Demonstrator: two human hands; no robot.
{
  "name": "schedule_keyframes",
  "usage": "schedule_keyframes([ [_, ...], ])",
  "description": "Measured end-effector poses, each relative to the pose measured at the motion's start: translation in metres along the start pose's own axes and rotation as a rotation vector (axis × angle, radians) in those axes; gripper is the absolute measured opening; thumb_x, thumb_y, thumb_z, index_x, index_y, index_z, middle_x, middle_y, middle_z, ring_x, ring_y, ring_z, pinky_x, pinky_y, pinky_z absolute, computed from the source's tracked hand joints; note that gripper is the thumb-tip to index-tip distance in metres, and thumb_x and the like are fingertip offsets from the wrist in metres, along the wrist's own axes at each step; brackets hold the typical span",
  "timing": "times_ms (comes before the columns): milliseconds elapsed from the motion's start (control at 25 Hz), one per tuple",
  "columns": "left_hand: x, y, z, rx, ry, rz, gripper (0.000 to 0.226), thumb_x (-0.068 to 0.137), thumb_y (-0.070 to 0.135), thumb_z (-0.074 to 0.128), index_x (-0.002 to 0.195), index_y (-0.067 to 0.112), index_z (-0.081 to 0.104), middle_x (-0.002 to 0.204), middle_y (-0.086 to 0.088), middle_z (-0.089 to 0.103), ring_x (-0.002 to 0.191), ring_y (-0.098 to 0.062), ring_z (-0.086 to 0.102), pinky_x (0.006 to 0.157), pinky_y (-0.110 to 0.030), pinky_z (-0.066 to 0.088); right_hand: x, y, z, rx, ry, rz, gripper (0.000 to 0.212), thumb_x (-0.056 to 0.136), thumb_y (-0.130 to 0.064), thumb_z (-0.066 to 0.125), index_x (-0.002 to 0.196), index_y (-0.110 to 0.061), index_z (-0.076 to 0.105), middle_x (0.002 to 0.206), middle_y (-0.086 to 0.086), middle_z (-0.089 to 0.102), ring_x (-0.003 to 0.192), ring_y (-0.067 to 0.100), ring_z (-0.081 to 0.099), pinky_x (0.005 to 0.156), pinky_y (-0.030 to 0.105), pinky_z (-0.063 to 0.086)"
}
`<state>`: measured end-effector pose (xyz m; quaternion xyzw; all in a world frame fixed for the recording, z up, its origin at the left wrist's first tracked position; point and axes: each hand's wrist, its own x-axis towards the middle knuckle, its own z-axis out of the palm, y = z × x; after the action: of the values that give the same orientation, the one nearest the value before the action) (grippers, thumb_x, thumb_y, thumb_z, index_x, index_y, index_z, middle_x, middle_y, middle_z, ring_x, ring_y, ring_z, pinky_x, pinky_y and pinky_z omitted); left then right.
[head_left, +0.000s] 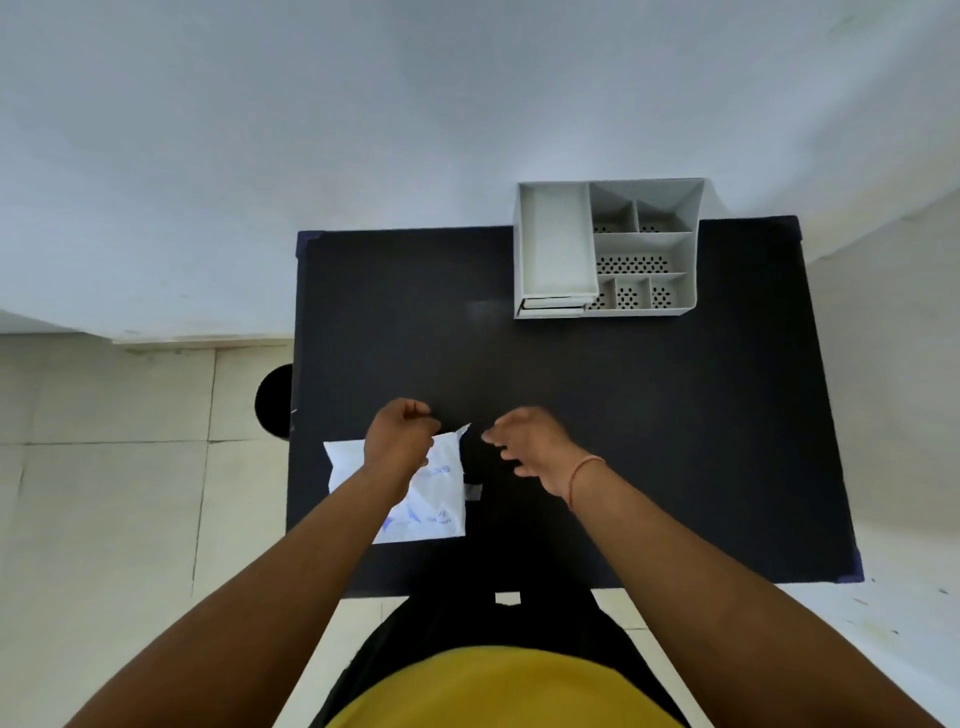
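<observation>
Your left hand (402, 439) is curled over the upper edge of the white plastic mailer pouch with blue print (436, 499), thumb and fingers pinching it. That grip seems meant to anchor the pouch while the other hand works its top. The pouch lies flat on the black tabletop (623, 415), in the near left part, with its left side close to the tabletop's left edge. Its upper right corner (464, 429) sticks up in a point, which suggests the seal is being pulled or torn there.

Your right hand (530, 447) hovers just beside that raised corner without touching it. Its fingers are loosely bent towards the corner and hold nothing that shows. A small grey strip (472, 491) lies on the tabletop touching the pouch's right side. You cannot tell from here whether it is tape or a torn piece.

For room, you have plenty. The middle and right of the tabletop are bare dark surface. The grey plastic desk organiser with perforated compartments (643, 233) stands well apart at the far edge. Mind the left side, where the pouch has little margin and a black round bin (275, 400) sits on the floor just past that edge. Pull towards the right, not left.
</observation>
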<state>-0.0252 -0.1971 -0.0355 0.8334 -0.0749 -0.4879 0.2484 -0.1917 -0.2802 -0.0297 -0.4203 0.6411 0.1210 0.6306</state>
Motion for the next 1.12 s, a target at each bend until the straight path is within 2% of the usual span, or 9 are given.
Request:
schedule_keyframes([
  [80, 0.0, -0.03, -0.014, 0.147, 0.052, 0.028, 0.016, 0.091, 0.019, 0.07, 0.105, 0.025, 0.07, 0.095, -0.001, 0.075, 0.086, -0.023, 0.072, 0.076, -0.042, 0.064, 0.007, 0.007, 0.03, -0.232, 0.044, -0.038, 0.022, 0.087, -0.035, 0.08, 0.095, -0.017, 0.069, 0.102, 0.006, 0.075, 0.093, 0.022, 0.071, 0.082, 0.04, 0.06],
  [200, 0.001, -0.064, -0.027, 0.247, 0.138, 0.079, 0.02, 0.097, 0.018, 0.069, 0.117, 0.023, 0.069, 0.101, 0.001, 0.073, 0.082, -0.017, 0.067, 0.071, -0.027, 0.053, 0.015, 0.009, 0.062, -0.274, 0.034, -0.06, 0.037, 0.079, -0.044, 0.084, 0.099, -0.017, 0.07, 0.1, 0.001, 0.075, 0.086, 0.019, 0.072, 0.067, 0.031, 0.057],
  [320, 0.004, -0.087, -0.036, 0.096, 0.09, 0.034, 0.016, 0.1, 0.02, 0.071, 0.115, 0.023, 0.071, 0.113, -0.004, 0.077, 0.1, -0.027, 0.073, 0.096, -0.046, 0.063, 0.019, 0.005, 0.079, -0.153, -0.02, -0.042, 0.024, 0.082, -0.032, 0.087, 0.093, -0.024, 0.068, 0.096, -0.003, 0.075, 0.086, 0.02, 0.073, 0.075, 0.036, 0.063],
  [400, 0.005, -0.096, -0.041, 0.012, 0.08, 0.006, 0.014, 0.1, 0.019, 0.072, 0.114, 0.021, 0.073, 0.113, -0.008, 0.079, 0.104, -0.031, 0.075, 0.098, -0.055, 0.064, 0.028, 0.004, 0.085, -0.161, -0.058, -0.042, 0.024, 0.083, -0.027, 0.088, 0.099, -0.019, 0.071, 0.107, 0.003, 0.078, 0.095, 0.025, 0.075, 0.087, 0.042, 0.063],
  [560, -0.013, -0.111, -0.05, -0.232, 0.13, -0.067, 0.016, 0.1, 0.006, 0.07, 0.114, 0.012, 0.075, 0.115, -0.016, 0.078, 0.108, -0.036, 0.074, 0.097, -0.056, 0.064, 0.018, 0.007, 0.089, -0.263, -0.116, -0.172, 0.015, 0.085, -0.019, 0.083, 0.078, -0.018, 0.07, 0.09, 0.004, 0.075, 0.078, 0.017, 0.067, 0.074, 0.031, 0.055],
  [720, -0.047, -0.117, -0.052, -0.262, 0.24, 0.002, 0.026, 0.099, 0.016, 0.073, 0.125, 0.016, 0.071, 0.12, -0.009, 0.073, 0.115, -0.036, 0.07, 0.101, -0.058, 0.061, -0.019, 0.001, 0.069, 0.138, -0.4, -0.192, 0.014, 0.094, -0.016, 0.065, 0.08, -0.016, 0.07, 0.09, 0.008, 0.073, 0.085, 0.023, 0.069, 0.077, 0.034, 0.054],
  [840, -0.09, -0.096, -0.044, -0.527, 0.053, 0.071, 0.042, 0.099, 0.015, 0.075, 0.139, 0.017, 0.063, 0.131, -0.008, 0.071, 0.12, -0.032, 0.07, 0.096, -0.048, 0.064, -0.053, -0.005, 0.049, 0.4, -0.627, -0.083, 0.028, 0.097, -0.02, 0.052, 0.112, -0.006, 0.071, 0.101, 0.015, 0.075, 0.083, 0.029, 0.071, 0.068, 0.037, 0.057],
  [1000, -0.138, -0.067, -0.035, -0.721, -0.172, 0.173, 0.039, 0.097, 0.018, 0.075, 0.135, 0.02, 0.066, 0.124, -0.012, 0.078, 0.114, -0.036, 0.075, 0.095, -0.047, 0.065, -0.095, -0.014, 0.035, 0.509, -0.769, -0.102, 0.046, 0.099, -0.024, 0.05, 0.137, -0.002, 0.065, 0.13, 0.023, 0.069, 0.106, 0.036, 0.069, 0.098, 0.054, 0.054],
  [1120, -0.164, -0.057, -0.041, -0.785, -0.1, 0.212, 0.04, 0.093, 0.015, 0.08, 0.132, 0.012, 0.072, 0.126, -0.019, 0.078, 0.117, -0.042, 0.074, 0.103, -0.058, 0.06, -0.134, -0.03, 0.029, 0.307, -0.725, -0.286, 0.036, 0.107, -0.027, 0.048, 0.124, -0.005, 0.072, 0.129, 0.019, 0.074, 0.113, 0.036, 0.072, 0.106, 0.056, 0.054],
])
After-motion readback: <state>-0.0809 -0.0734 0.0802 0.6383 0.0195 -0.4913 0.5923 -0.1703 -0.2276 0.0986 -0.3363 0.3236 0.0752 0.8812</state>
